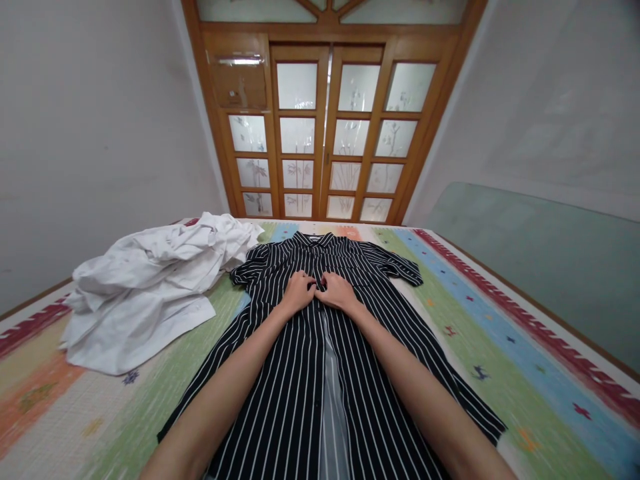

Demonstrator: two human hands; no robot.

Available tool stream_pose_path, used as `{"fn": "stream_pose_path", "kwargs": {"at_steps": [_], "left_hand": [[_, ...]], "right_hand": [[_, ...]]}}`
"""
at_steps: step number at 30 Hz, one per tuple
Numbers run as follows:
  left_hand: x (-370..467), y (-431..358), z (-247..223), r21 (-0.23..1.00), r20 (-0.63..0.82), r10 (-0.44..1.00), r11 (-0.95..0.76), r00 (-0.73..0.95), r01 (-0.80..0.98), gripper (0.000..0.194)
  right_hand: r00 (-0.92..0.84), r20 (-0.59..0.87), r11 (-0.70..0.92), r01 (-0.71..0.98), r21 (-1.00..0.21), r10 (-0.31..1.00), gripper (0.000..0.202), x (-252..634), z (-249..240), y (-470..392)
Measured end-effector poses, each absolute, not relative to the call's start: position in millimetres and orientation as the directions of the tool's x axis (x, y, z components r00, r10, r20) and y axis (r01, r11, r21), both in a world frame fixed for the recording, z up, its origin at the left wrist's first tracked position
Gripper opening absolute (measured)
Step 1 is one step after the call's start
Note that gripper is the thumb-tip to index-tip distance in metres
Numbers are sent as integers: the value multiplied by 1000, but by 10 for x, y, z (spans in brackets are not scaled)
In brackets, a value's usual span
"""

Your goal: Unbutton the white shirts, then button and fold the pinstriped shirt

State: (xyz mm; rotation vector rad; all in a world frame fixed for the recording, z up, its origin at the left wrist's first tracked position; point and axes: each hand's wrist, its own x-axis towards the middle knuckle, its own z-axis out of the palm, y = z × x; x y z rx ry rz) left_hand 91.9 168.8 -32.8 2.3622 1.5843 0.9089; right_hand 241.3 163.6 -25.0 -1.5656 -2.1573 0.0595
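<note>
A black-and-white striped short-sleeved shirt (295, 360) lies spread front side up, its collar at the far end. Below the chest its front edges part, and the greyish inner side shows in the gap. My left hand (299, 291) pinches the front edge at chest height. Right beside it, my right hand (335, 291) is closed on the other front edge. The fingertips of both hands nearly meet over the front opening. Whether a button sits between them is hidden by the fingers.
A crumpled heap of white cloth (145, 293) lies to the left of the shirt. Both rest on a colourful patterned cover (480, 327). A pale green board (545, 253) stands along the right side. Beyond the far edge are wooden doors (324, 133) with glass panes.
</note>
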Motion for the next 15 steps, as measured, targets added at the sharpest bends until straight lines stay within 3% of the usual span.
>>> {"fn": "stream_pose_path", "kwargs": {"at_steps": [6, 15], "left_hand": [[898, 1737, -372, 465, 430, 860, -472, 275, 749, 11], [899, 1899, -326, 443, 439, 820, -552, 366, 706, 9]], "right_hand": [[-151, 401, 293, 901, -321, 904, 9, 2413, -303, 1653], [-103, 381, 277, 856, -436, 919, 17, 2470, -301, 1819]]}}
